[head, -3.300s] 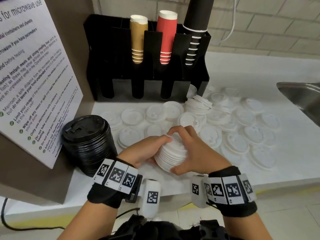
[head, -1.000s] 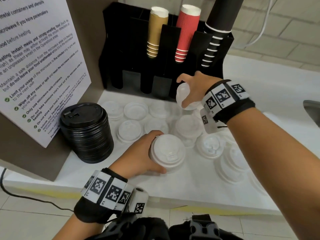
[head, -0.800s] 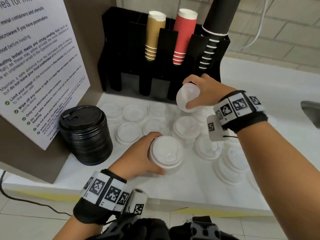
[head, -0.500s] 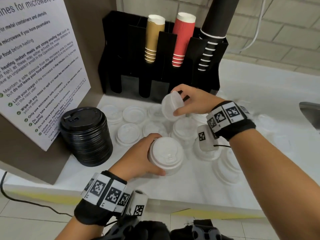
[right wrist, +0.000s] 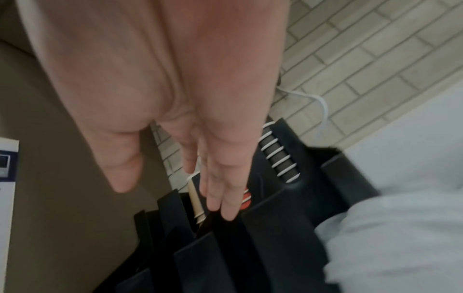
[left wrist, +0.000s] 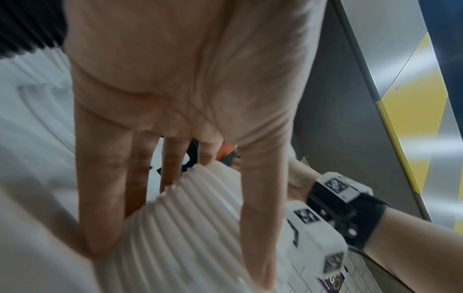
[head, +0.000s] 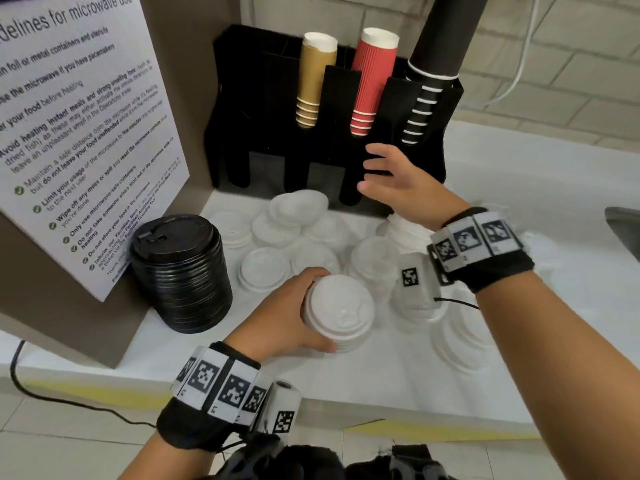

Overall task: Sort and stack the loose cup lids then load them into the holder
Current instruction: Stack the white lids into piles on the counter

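Lid from a moment ago gone from right hand (head: 398, 183): dropped on the loose lids (head: 298, 206) at the far side, not on the stack. More sorting to do. Right hand now empty, fingers straight, up by the black holder (head: 239, 133). Left hand (head: 280, 317) wrapped round the white lid stack (head: 339, 313), near edge of the counter (head: 554, 341).
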Available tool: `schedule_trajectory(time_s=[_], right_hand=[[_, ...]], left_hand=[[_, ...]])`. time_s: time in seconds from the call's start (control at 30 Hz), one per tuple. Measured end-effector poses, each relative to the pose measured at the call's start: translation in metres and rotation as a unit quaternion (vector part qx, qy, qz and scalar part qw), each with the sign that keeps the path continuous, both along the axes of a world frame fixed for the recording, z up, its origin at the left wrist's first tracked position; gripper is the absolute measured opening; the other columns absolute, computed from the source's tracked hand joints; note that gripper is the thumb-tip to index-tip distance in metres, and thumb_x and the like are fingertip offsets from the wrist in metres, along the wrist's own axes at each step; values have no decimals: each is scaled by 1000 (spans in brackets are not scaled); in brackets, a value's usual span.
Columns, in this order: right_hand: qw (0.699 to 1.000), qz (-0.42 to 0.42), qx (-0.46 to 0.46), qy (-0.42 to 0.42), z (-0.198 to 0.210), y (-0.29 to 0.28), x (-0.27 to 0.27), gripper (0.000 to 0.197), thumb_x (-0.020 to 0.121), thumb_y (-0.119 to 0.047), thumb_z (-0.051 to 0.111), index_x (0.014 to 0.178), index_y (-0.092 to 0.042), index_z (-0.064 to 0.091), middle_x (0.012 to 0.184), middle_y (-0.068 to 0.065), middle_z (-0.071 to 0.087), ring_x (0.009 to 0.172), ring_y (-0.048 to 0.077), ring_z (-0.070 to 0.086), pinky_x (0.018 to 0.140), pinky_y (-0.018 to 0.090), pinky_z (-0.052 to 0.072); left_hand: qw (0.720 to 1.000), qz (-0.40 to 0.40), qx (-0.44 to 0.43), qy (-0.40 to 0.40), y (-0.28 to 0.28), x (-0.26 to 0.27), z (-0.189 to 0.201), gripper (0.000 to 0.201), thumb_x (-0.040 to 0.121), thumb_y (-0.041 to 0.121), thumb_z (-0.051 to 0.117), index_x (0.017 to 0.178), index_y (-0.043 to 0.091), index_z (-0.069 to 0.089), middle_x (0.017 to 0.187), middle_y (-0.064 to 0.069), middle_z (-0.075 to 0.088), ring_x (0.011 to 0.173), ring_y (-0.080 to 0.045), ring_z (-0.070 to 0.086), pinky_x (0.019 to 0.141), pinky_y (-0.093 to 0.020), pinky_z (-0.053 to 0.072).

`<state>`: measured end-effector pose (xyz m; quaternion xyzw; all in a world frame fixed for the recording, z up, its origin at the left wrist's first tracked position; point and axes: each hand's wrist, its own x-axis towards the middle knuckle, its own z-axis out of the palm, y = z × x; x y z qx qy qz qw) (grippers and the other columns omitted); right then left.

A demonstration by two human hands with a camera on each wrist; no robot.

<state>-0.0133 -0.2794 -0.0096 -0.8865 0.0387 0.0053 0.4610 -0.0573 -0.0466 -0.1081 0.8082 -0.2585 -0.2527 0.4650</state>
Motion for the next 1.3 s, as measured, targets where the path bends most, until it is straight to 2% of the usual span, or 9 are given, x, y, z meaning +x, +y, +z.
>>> schedule_trajectory(time_s=[0.13, 0.27, 0.43, 0.63, 0.77, 0.83, 0.93, 1.03, 1.3], right_hand=[[989, 26, -145, 28, -2, -32, -33, 50, 85, -23, 70, 131, -20, 51, 130, -1, 54, 117, 16, 53, 82, 7, 42], [918, 124, -335, 173, -24, -26, -45, 95, 65, -47, 83, 143, -38, 30, 144, -4, 39, 132, 20, 31, 109, 36, 29], [838, 160, -488, 186, -48, -5, -22, 98, 63, -49, 80, 142, -44, 22, 131, 3, 44, 122, 29, 28, 98, 47, 28], [888, 92, -441, 92, -23, -2, -1, 107, 69, -52, 77, 151, -32, 11, 147, 7, 31, 136, 32, 25, 107, 55, 24], [923, 138, -360, 21, -22, 0, -10, 66, 71, -30, 82, 127, -21, 47, 118, 4, 46, 110, 25, 49, 93, 42, 45], [900, 196, -379, 87, -32, 2, -15, 59, 71, -31, 82, 122, -23, 53, 108, 0, 50, 104, 22, 53, 88, 35, 47], [839, 242, -459, 162, -51, 9, -16, 82, 68, -42, 82, 138, -32, 39, 124, 3, 48, 114, 23, 49, 98, 39, 45], [830, 250, -469, 170, -63, 11, -14, 87, 69, -41, 81, 142, -32, 34, 129, 6, 47, 120, 26, 47, 102, 41, 41], [949, 140, -262, 108, -37, -9, -23, 70, 77, -31, 77, 134, -29, 37, 124, 6, 47, 112, 23, 50, 97, 37, 45]], left_hand=[[1000, -12, -2, -2, 1, 2, 1, 90, 56, 16, 93, 129, 32, 43, 124, 18, 54, 118, -3, 49, 99, -20, 41], [1000, -17, 9, -16, 0, 1, 4, 90, 56, 16, 93, 130, 30, 43, 125, 15, 54, 118, -4, 49, 101, -25, 42], [1000, -20, 12, -15, 0, 0, 3, 91, 56, 16, 93, 130, 31, 42, 123, 18, 53, 115, 0, 49, 88, -7, 37], [1000, -15, 6, -12, -1, -2, 2, 89, 56, 17, 93, 128, 32, 44, 120, 21, 53, 112, 5, 48, 85, -4, 37], [1000, -12, 12, -15, -2, -2, 4, 90, 56, 16, 93, 130, 31, 43, 123, 17, 54, 114, -2, 50, 94, -18, 42], [1000, -13, 14, -17, -4, -3, 4, 90, 56, 16, 93, 130, 31, 43, 124, 16, 54, 115, -3, 50, 94, -19, 42], [1000, -15, 14, -16, -4, -3, 3, 91, 55, 15, 93, 129, 31, 43, 123, 18, 53, 115, -4, 50, 91, -14, 41], [1000, -16, 16, -13, -4, -2, 2, 91, 55, 16, 93, 129, 32, 43, 122, 18, 53, 114, -3, 50, 90, -15, 41], [1000, -13, 20, 0, -3, -2, 0, 100, 54, 18, 94, 132, 41, 35, 116, 29, 47, 105, 16, 43, 78, 0, 33]])
